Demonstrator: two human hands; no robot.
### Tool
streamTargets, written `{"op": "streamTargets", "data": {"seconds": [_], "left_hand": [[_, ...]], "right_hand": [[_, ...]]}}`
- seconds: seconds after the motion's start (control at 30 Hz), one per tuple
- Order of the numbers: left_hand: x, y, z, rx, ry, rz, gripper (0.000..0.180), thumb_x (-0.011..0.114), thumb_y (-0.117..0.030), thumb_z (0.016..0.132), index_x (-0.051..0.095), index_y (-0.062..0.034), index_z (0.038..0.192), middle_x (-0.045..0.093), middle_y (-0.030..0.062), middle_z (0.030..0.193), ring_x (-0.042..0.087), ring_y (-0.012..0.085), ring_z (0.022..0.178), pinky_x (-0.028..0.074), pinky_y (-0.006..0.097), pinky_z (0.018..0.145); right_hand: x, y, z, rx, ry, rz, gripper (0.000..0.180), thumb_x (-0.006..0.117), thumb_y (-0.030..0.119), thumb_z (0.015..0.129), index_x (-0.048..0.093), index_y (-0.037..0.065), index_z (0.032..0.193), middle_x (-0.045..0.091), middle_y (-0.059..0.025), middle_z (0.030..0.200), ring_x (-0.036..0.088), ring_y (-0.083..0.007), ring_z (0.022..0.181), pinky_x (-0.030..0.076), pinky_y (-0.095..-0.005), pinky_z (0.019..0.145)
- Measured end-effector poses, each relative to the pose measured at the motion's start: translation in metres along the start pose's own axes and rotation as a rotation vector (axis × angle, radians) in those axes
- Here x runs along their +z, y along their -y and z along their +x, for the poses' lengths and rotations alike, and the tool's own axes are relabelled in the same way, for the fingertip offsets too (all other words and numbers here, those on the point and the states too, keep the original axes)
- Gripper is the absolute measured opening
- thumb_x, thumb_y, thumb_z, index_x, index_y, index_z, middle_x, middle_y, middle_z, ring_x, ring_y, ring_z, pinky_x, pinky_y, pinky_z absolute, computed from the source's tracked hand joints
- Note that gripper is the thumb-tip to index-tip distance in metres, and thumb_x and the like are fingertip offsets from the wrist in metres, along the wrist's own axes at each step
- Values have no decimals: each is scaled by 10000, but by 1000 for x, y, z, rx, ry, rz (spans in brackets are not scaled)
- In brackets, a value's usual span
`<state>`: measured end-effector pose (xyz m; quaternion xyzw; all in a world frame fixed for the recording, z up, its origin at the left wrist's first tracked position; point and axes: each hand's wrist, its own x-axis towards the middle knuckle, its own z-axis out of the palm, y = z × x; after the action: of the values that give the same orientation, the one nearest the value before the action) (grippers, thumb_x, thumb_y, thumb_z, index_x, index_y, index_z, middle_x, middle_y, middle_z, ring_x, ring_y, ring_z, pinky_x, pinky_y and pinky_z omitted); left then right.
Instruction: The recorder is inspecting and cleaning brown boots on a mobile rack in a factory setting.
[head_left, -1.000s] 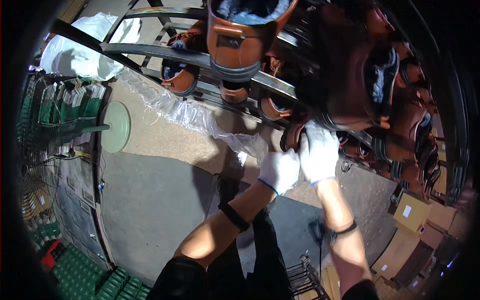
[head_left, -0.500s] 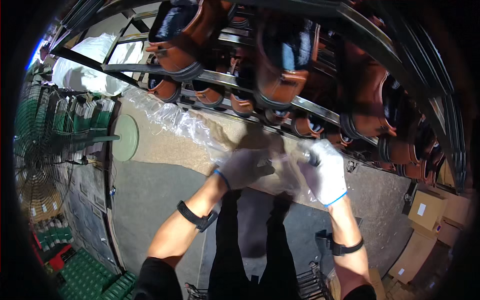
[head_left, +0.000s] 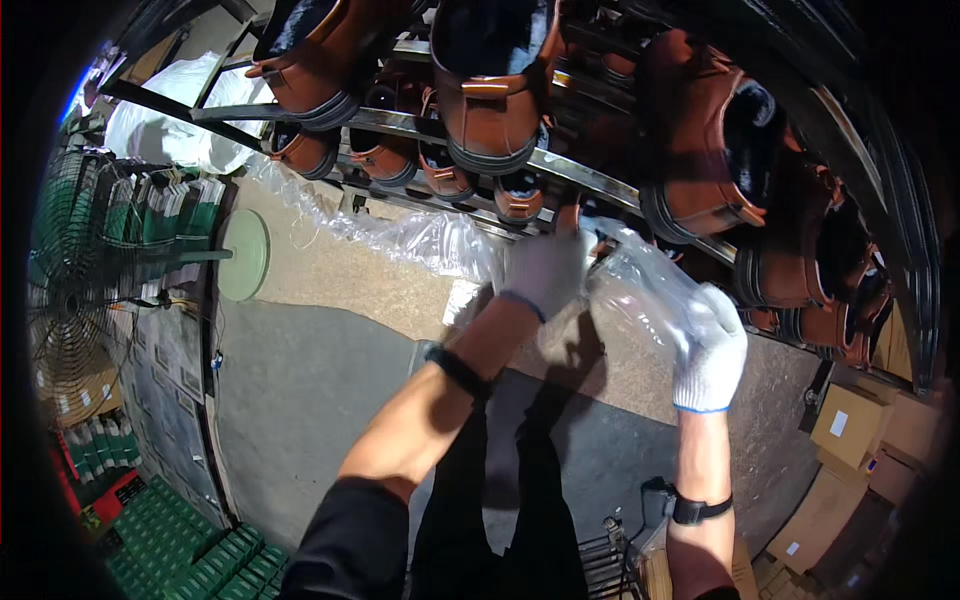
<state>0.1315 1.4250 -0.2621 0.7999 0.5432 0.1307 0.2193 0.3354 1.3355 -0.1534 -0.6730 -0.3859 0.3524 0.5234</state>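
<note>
My right hand [head_left: 712, 345], in a white knit glove with a blue cuff edge, grips one end of a clear plastic bag [head_left: 645, 285]. The bag stretches up and left from it toward my left hand [head_left: 546, 272]. That hand is gloved too, but motion smears it and its fingers cannot be made out against the plastic. Just beyond both hands stands a dark metal rack [head_left: 590, 178] of brown leather shoes with black lining. One large brown shoe [head_left: 492, 118] sits above my left hand, and another brown shoe [head_left: 705, 150] above the bag.
A crumpled strip of clear plastic [head_left: 430, 242] trails left toward a big white plastic bundle [head_left: 165, 110]. At left are a wire fan [head_left: 75, 290], a round pale-green disc [head_left: 246, 255] and stacked green boxes [head_left: 165, 535]. Cardboard boxes [head_left: 850, 425] stand at right.
My right hand has moved right, drawing out the clear plastic bag. My left hand has moved up and right toward the rack. The shoes and rack have shifted left and up in view.
</note>
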Motion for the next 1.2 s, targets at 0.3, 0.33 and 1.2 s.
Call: {"op": "streamTargets", "data": {"seconds": [0.3,0.33,1.2], "left_hand": [[25,-10,-57,-41,47,-152,191,662,-197,904,716,-77,1042,739,163,872,746,355,755,579,483,640],[27,-2,-62,-35,-22,-211,175,662,-206,904,714,-73,1006,731,160,840,743,356,737,579,477,632],[-11,-22,-25,8,-53,-446,201,694,-221,982,696,-26,1031,733,176,905,729,384,799,589,476,708]], "right_hand": [[127,-58,34,-644,-164,-1003,263,731,148,874,786,45,1109,783,-186,1031,728,-398,955,550,-469,936],[132,-26,11,-684,-69,-867,254,734,131,861,781,27,1088,778,-181,1016,723,-398,970,550,-474,936],[-239,-64,1,250,-179,1,219,679,12,981,746,-16,1188,757,-60,1084,708,-199,962,584,-355,874]]}}
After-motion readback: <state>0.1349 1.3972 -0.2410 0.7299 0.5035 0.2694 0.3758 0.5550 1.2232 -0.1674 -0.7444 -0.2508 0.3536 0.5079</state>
